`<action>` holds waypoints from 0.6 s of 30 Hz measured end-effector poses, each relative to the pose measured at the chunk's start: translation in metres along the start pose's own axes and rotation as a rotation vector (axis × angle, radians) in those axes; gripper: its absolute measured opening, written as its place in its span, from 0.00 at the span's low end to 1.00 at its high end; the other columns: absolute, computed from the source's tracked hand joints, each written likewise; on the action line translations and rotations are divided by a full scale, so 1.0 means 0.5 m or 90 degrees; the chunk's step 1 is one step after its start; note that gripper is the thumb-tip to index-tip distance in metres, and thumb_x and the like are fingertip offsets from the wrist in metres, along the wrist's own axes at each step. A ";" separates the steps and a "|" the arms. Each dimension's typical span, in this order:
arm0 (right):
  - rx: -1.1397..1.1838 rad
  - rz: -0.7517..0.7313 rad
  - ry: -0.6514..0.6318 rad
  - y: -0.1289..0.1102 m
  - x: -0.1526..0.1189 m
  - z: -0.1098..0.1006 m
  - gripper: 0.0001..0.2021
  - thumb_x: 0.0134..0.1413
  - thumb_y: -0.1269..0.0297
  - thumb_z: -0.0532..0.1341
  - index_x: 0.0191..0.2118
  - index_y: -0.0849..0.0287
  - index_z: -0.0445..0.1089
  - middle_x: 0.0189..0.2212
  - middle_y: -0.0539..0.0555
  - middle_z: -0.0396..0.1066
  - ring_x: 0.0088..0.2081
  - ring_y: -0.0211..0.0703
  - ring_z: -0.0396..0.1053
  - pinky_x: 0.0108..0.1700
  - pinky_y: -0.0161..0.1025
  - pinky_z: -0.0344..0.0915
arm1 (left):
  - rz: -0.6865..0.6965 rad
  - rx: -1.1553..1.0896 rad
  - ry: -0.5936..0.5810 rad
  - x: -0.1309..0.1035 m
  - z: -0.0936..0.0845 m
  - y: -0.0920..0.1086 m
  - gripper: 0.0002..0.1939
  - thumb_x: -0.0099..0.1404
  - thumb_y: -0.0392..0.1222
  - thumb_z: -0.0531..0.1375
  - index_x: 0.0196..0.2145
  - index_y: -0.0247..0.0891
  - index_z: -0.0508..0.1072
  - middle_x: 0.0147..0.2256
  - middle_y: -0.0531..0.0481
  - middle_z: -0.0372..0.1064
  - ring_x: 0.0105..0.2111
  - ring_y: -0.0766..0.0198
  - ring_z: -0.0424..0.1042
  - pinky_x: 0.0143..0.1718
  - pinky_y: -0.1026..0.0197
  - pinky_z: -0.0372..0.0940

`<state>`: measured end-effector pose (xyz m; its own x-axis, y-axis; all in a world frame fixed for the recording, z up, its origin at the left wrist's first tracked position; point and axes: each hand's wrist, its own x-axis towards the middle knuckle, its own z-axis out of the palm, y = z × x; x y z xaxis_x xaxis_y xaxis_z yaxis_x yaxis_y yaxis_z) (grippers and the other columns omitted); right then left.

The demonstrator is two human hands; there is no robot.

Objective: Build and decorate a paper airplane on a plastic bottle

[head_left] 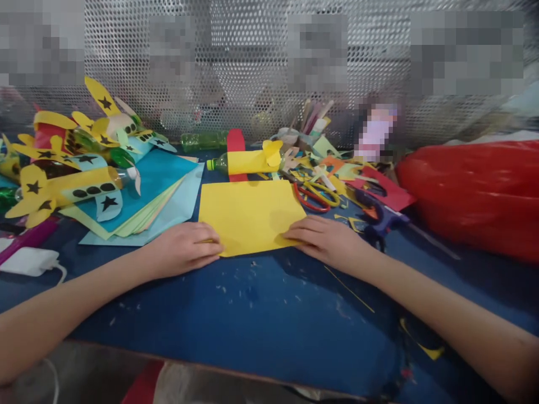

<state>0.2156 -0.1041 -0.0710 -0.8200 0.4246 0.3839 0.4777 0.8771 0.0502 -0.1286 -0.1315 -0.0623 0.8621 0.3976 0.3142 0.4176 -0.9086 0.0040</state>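
Blue and marked with pale flecks, the table fills the head view up to a perforated metal screen at twelve o'clock. At the middle lies the sheet of yellow paper, its near edge toward the person. The left hand has its near left corner, fingers curled over the edge and nearly closed on it; the right hand has the near right corner, fingers lightly bent and mostly together, their tips on the paper. Just beyond the sheet, at twelve o'clock, a bottle wrapped in yellow paper lies on its side, its green cap pointing to nine o'clock, with a red strip across it. Toward ten o'clock, a stack of blue and green sheets lies beside a heap of bottle airplanes with black stars. Scissors with red and yellow handles rest near the sheet's far right corner, at one o'clock, and paper scraps spread around them. Around two o'clock are a purple glue gun and, farther right, a bulging red bag.
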 end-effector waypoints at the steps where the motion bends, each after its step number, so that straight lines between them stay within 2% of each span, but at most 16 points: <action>1: 0.026 0.013 -0.002 0.007 -0.002 -0.002 0.13 0.67 0.64 0.53 0.43 0.60 0.74 0.39 0.58 0.77 0.39 0.43 0.75 0.42 0.39 0.72 | -0.010 -0.015 0.011 -0.002 0.002 -0.001 0.12 0.72 0.40 0.53 0.44 0.37 0.76 0.41 0.43 0.76 0.42 0.58 0.74 0.46 0.55 0.69; 5: 0.111 0.078 -0.022 0.023 -0.007 -0.007 0.12 0.66 0.61 0.55 0.41 0.57 0.75 0.38 0.56 0.77 0.39 0.43 0.76 0.40 0.38 0.72 | -0.131 -0.128 0.056 -0.006 0.001 -0.007 0.14 0.73 0.42 0.53 0.40 0.38 0.78 0.38 0.45 0.77 0.39 0.61 0.75 0.40 0.60 0.69; 9: 0.115 0.208 -0.016 0.024 -0.006 -0.005 0.14 0.64 0.58 0.55 0.37 0.57 0.75 0.35 0.56 0.79 0.38 0.46 0.76 0.40 0.42 0.72 | -0.363 -0.213 0.073 0.001 -0.008 -0.008 0.14 0.71 0.47 0.55 0.36 0.40 0.78 0.35 0.49 0.78 0.35 0.62 0.76 0.37 0.62 0.69; 11: 0.101 0.293 -0.023 0.023 -0.004 -0.005 0.14 0.62 0.55 0.56 0.36 0.58 0.75 0.35 0.56 0.79 0.36 0.48 0.77 0.39 0.43 0.71 | -0.456 -0.276 0.057 0.005 -0.011 -0.009 0.13 0.65 0.52 0.60 0.37 0.41 0.78 0.36 0.50 0.79 0.34 0.62 0.76 0.36 0.62 0.70; 14: 0.103 0.405 -0.048 0.019 0.002 -0.011 0.14 0.58 0.52 0.59 0.36 0.57 0.75 0.33 0.55 0.79 0.33 0.49 0.76 0.34 0.42 0.69 | -0.525 -0.326 0.038 0.008 -0.012 -0.011 0.18 0.57 0.56 0.65 0.39 0.41 0.77 0.38 0.50 0.78 0.34 0.60 0.76 0.36 0.61 0.71; 18: 0.146 0.468 -0.094 0.014 0.010 -0.026 0.14 0.54 0.49 0.62 0.31 0.55 0.72 0.22 0.49 0.74 0.21 0.42 0.69 0.25 0.38 0.61 | -0.567 -0.279 0.043 0.006 -0.009 -0.015 0.16 0.59 0.56 0.62 0.34 0.40 0.77 0.32 0.51 0.77 0.29 0.62 0.73 0.30 0.62 0.68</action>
<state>0.2191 -0.0988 -0.0565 -0.3592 0.9259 0.1169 0.8505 0.3763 -0.3675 -0.1307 -0.1239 -0.0570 0.2621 0.9618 0.0796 0.7492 -0.2548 0.6114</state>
